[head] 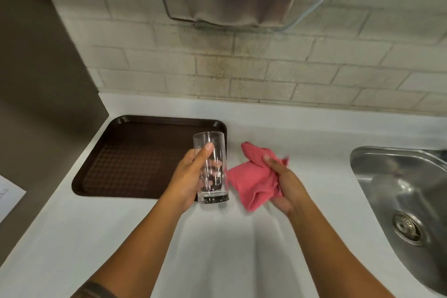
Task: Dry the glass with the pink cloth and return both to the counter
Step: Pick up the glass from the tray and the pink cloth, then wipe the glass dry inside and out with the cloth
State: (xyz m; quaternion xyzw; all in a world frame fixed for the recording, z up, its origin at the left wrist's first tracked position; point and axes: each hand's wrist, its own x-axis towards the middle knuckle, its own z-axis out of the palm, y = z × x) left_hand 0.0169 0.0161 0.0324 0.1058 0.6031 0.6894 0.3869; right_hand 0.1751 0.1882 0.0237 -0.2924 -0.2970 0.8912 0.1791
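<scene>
The left hand [191,176] wraps around the tall clear glass [211,167], upright above the white counter [217,237]. The right hand [281,185] squeezes the bunched pink cloth [254,181] just beside it. Push cloth inside gently, and hold the glass tight.

The left hand [191,176] wraps a clear glass [211,167], upright, thumb across its near side. Just right of it, the right hand [283,186] clutches a bunched pink cloth [251,181], whose edge nearly meets the glass. A brown tray [135,152] lies beyond the left hand on the white counter [217,249]; a steel sink [399,193] sits right of the right hand.
</scene>
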